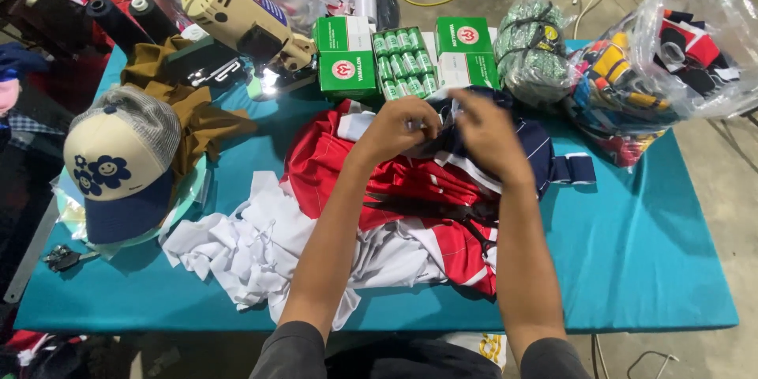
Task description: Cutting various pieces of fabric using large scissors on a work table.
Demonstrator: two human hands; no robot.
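Observation:
My left hand (401, 128) and my right hand (487, 133) meet over the middle of a teal-covered table (632, 253), both pinching a navy blue fabric piece with white stripes (530, 142). Under my forearms lies a red and white garment (395, 189) with black straps across it. A heap of white cloth pieces (245, 249) rests left of my left forearm. The exact spot my fingers grip is hidden between the hands.
A cream and navy cap with flower faces (118, 166) sits at the left on brown cloth (189, 103). Behind are a handheld cutting machine (237, 16), green thread boxes (345, 55), green spools (404, 61), a bundle (530, 51) and a plastic bag of fabric (671, 55). Small scissors (59, 257) lie front left.

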